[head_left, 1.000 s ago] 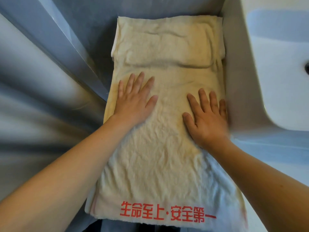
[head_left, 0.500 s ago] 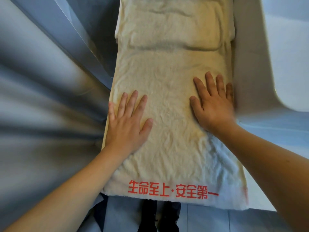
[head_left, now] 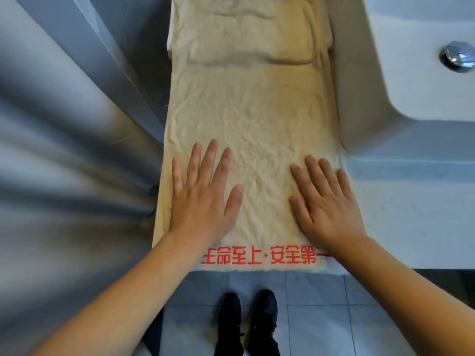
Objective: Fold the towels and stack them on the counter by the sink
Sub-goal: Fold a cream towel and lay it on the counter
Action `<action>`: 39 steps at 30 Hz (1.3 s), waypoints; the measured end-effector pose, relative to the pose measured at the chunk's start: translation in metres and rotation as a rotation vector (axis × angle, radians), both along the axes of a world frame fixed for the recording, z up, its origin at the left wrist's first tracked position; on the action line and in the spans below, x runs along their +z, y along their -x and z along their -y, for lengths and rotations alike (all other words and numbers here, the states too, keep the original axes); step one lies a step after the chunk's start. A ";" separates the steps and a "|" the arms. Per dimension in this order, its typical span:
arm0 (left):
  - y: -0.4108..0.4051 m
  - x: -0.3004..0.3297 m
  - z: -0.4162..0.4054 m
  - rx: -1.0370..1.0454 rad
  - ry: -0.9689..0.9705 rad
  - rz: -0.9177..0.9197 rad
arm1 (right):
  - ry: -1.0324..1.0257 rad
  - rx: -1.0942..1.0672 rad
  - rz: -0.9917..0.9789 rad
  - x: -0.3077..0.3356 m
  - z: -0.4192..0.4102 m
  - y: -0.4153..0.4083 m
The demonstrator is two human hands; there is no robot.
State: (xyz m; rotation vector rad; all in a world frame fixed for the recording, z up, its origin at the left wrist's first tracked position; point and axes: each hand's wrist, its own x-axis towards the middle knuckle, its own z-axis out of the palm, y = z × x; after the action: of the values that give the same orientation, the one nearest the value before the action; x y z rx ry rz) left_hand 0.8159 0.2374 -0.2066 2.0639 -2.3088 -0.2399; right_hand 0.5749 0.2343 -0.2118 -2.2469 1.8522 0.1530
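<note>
Broadly, a grey curtain [head_left: 64,140] fills the whole left side, its folds running up against the left edge of the towel. To the right sits a white sink [head_left: 416,80], its basin rim just beside the towel's right edge, and the white tabletop [head_left: 401,214] continues in front of it. Between curtain and sink, a long cream towel [head_left: 252,111] lies spread lengthwise on the tabletop, its near hem reaching the tabletop's front edge; at the far end a raised rectangular shape shows under or in the cloth. Both hands rest flat on the near part of the towel: the left hand [head_left: 203,199] near the left edge, the right hand [head_left: 326,201] near the right edge, fingers straight and spread, gripping nothing. Below them lies grey tiled floor [head_left: 321,317] with two black shoes [head_left: 246,322]. Red lettering [head_left: 259,256] runs along the towel's near hem, partly covered by the wrists. A round metal drain plug [head_left: 456,56] sits in the basin.
</note>
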 end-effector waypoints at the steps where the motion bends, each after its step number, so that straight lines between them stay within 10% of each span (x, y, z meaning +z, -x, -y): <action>1: -0.001 -0.003 -0.015 -0.032 -0.024 0.020 | -0.001 0.001 -0.012 -0.007 0.000 0.004; 18: -0.023 0.008 -0.015 0.167 -0.143 0.005 | -0.004 0.062 0.092 0.036 0.011 -0.018; 39: -0.051 0.034 0.374 0.431 0.151 -0.192 | 0.122 -0.171 0.091 0.031 0.383 -0.045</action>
State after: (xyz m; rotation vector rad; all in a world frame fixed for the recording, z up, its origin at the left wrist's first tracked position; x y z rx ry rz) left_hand 0.8666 -0.1369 -0.1730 2.2754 -1.6710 -0.2253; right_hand 0.6203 -0.1489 -0.1806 -2.1183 2.0426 -0.0914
